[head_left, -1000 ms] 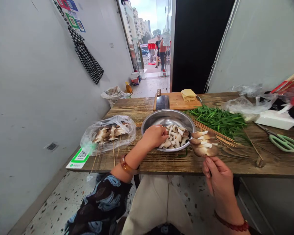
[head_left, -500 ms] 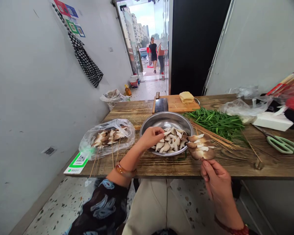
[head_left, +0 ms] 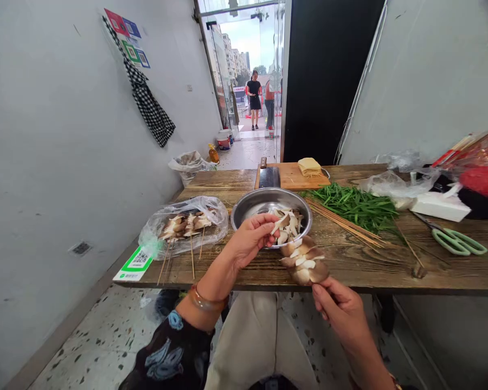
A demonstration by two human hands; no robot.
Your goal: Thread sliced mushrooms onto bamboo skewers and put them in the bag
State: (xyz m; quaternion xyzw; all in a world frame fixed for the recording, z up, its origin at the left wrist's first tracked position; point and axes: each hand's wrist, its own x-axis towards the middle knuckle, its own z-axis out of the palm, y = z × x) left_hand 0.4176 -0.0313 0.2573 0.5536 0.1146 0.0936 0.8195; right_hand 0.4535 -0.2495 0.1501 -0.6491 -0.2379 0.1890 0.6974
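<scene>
Between the fingertips of my left hand [head_left: 250, 238] is a pale mushroom piece [head_left: 282, 222], held above the near rim of a steel bowl [head_left: 250, 203]. More mushroom pieces [head_left: 295, 221] lie inside that bowl. My right hand [head_left: 341, 303] pinches the lower end of a mushroom skewer [head_left: 305, 262], on which several brown-capped oyster mushrooms are stacked. The stick itself is mostly hidden by mushrooms and fingers. At the left, finished-looking mushroom skewers [head_left: 191, 225] rest in a clear plastic bag [head_left: 217, 208], their sticks poking out toward me.
Bare bamboo sticks [head_left: 345, 222] lie beside cut green chives [head_left: 353, 206]. Behind the bowl, a cleaver [head_left: 269, 177] and stacked tofu sheets [head_left: 309, 167] sit on a cutting board [head_left: 290, 176]. Green-handled scissors [head_left: 457, 241] are at the right. A person [head_left: 254, 97] stands in the doorway.
My left hand has lifted a mushroom piece from the bowl and drawn it back toward me. My right hand has brought the skewer leftward and lower, close to the bowl.
</scene>
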